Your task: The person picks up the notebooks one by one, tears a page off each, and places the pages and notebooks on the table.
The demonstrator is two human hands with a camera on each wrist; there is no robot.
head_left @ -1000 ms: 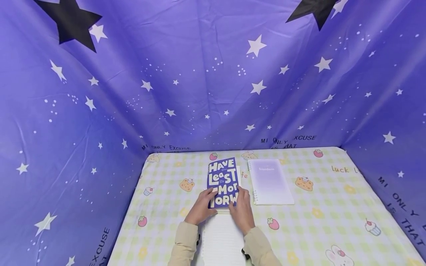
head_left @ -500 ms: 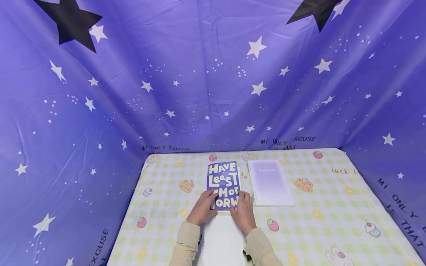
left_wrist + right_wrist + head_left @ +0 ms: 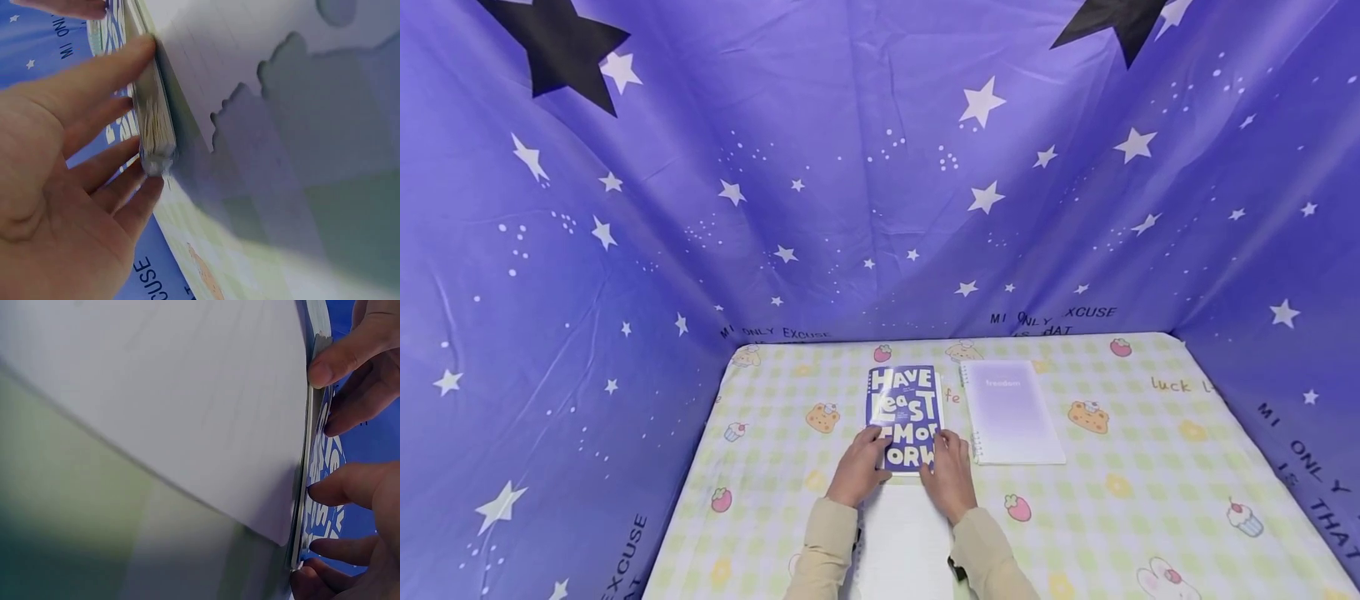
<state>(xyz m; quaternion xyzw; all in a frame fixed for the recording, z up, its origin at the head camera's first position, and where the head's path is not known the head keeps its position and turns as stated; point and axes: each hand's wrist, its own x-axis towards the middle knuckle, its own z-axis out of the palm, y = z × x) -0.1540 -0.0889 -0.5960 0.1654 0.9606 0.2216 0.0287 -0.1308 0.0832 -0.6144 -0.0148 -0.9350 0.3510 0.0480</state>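
Note:
A blue notebook (image 3: pixel 904 408) with big white lettering lies between both hands. My left hand (image 3: pixel 857 468) grips its lower left corner; in the left wrist view, the thumb (image 3: pixel 134 53) presses the near edge and other fingers meet the spine end. On the opposite side, my right hand (image 3: pixel 951 477) holds the lower right corner, its thumb (image 3: pixel 322 374) against the near edge. Nearer the body lies a white lined page (image 3: pixel 904 542), with notched holes along one side in the left wrist view. Whether it belongs to a whole notebook is hidden.
To the right lies a pale purple spiral notebook (image 3: pixel 1013 417) marked "freedom". A checked, cartoon-printed cloth (image 3: pixel 1120 517) covers the table. Purple star-patterned curtains (image 3: pixel 865 167) enclose the back and sides.
Both hands have drawn the blue notebook slightly toward the body, and it sits straighter than before. Their hold on the corners looks the same. The purple notebook has stayed put.

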